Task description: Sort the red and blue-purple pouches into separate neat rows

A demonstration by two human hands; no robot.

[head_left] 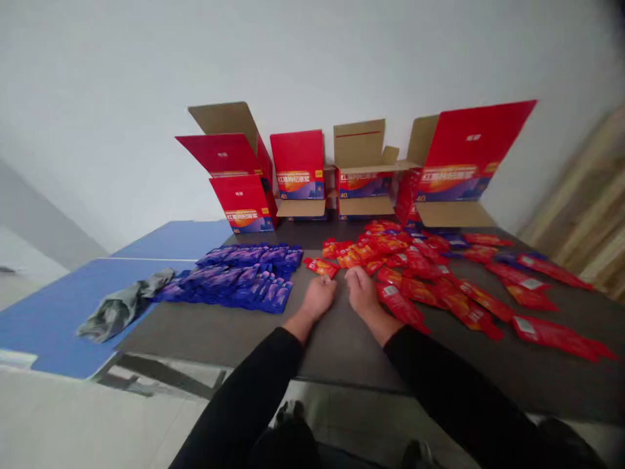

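Note:
My left hand (pixel 318 297) rests on the dark table (pixel 215 329) with its fingers curled, right behind a red sachet (pixel 321 266); whether it grips the sachet is hidden. My right hand (pixel 361 290) lies beside it, fingers curled, at the near edge of a spread of several red sachets (pixel 439 286). A neat patch of several blue sachets (pixel 244 277) lies to the left of my left hand. Both arms wear black sleeves.
Several open red cartons (pixel 297 172) stand in a row along the white wall behind the sachets. A crumpled grey bag (pixel 122 306) lies on a blue table (pixel 49 312) at the left. Pale wooden boards (pixel 586 215) lean at the right.

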